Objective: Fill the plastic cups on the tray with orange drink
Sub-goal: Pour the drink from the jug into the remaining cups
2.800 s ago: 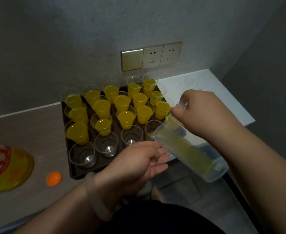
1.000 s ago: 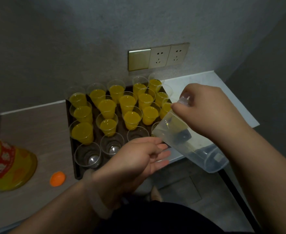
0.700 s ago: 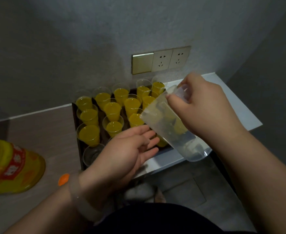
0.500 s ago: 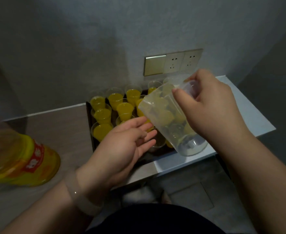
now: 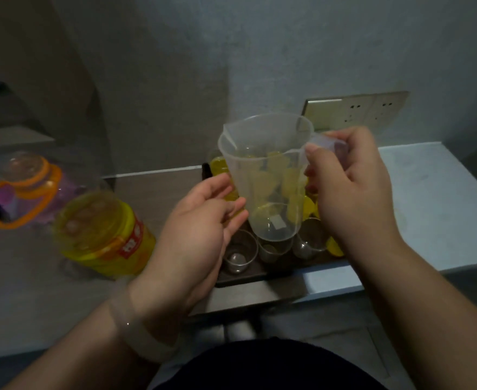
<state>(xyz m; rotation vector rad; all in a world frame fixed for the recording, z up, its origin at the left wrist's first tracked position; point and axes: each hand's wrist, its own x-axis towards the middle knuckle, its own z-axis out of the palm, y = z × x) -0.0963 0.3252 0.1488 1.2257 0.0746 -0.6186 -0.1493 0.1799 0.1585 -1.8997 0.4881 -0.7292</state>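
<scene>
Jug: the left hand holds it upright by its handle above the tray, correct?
Not quite. In the head view the right hand grips the handle and holds the jug upright above the tray. The left hand is open beside the jug, gripping nothing.

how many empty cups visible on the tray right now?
3, all in the tray's front row: left cup beside the left hand, middle cup below the jug, right cup beside the right hand. Jug and hands cover other cups, so more may be hidden.
</scene>
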